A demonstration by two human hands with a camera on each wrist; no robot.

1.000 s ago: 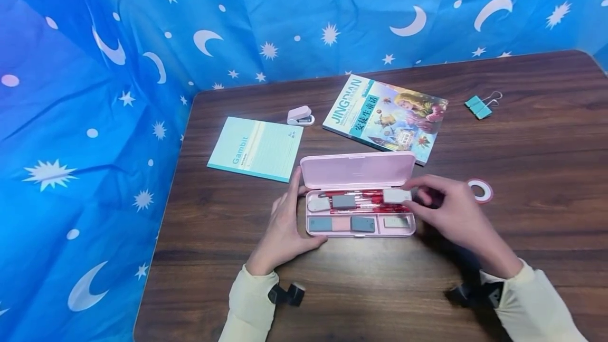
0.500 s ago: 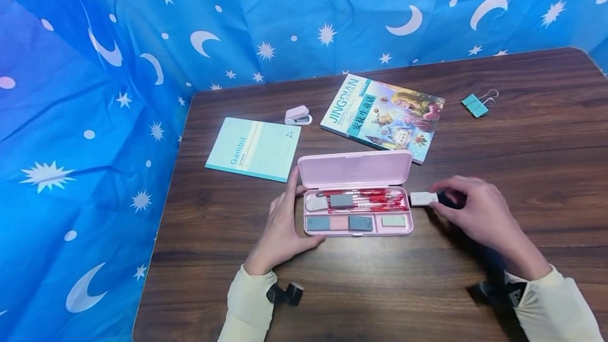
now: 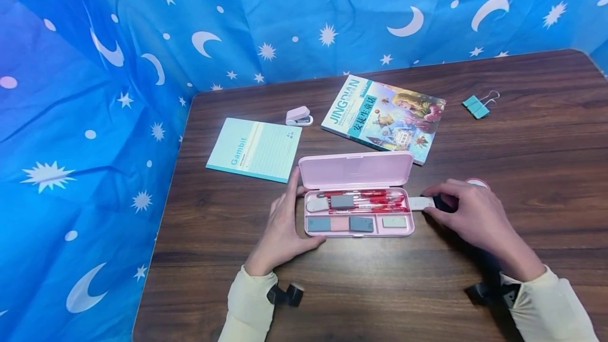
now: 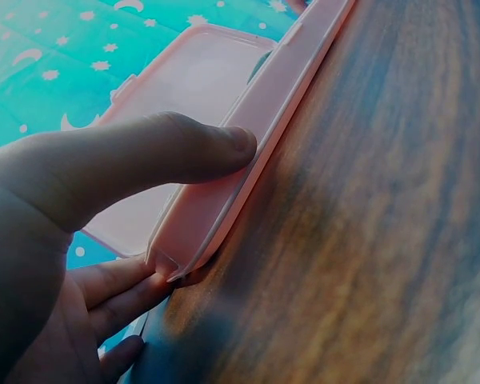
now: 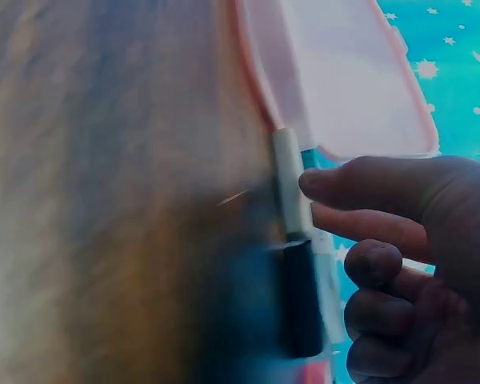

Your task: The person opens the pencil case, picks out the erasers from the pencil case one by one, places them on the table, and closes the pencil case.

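An open pink pencil case [image 3: 359,234] lies at the middle of the wooden table, its lid [image 3: 356,170] tilted back. Red pens [image 3: 375,199] and several small erasers fill its tray. My left hand [image 3: 291,215] grips the case's left end [image 4: 224,200]; the thumb [image 4: 152,156] presses the side wall and the fingers curl behind. My right hand [image 3: 448,209] pinches a white-and-black eraser [image 3: 421,203] that lies on the table against the case's right end. In the right wrist view the eraser [image 5: 290,188] sits beside the lid [image 5: 344,80], with the fingers [image 5: 376,228] on it.
A teal notebook [image 3: 255,149], a small stapler [image 3: 299,116] and a picture book [image 3: 385,117] lie behind the case. A teal binder clip [image 3: 476,106] sits far right. A tape roll [image 3: 476,182] peeks out behind my right hand. Blue star-patterned cloth [image 3: 95,120] hangs left and behind.
My right hand took the eraser from above the pens out past the case's right end, then slid it back left against that end. The left hand stayed put.
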